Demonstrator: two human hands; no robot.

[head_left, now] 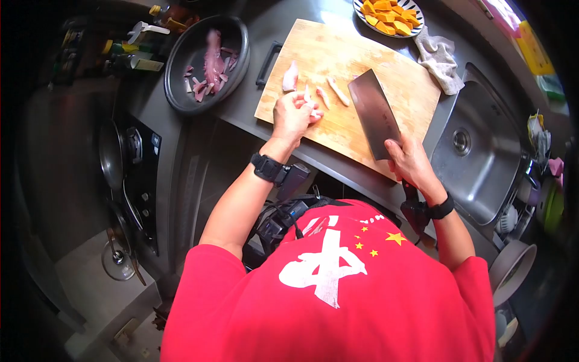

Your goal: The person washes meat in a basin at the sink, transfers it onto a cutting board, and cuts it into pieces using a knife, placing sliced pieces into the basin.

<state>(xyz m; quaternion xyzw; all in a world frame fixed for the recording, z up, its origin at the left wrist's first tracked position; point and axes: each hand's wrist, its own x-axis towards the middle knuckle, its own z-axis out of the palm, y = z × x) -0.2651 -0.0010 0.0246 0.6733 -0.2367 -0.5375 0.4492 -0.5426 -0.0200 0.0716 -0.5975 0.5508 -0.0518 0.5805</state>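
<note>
My right hand [412, 160] is wrapped round the handle of a cleaver [375, 113], whose broad blade lies over the right part of a wooden cutting board [386, 66]. At the board's near left edge, my left hand [292, 116] is closed with its fingertips on a small pale strip of raw meat [312, 107]. Just beyond those fingers lies a larger pale pink piece of meat [291, 77]. Thin strips of meat [338, 92] rest between my left hand and the blade.
A dark bowl [170, 78] with pink meat pieces stands left of the board. Behind the board is a striped plate [360, 11] of cut orange chunks. A crumpled cloth [440, 57] lies by the steel sink [488, 175] on the right. Bottles [136, 62] stand far left.
</note>
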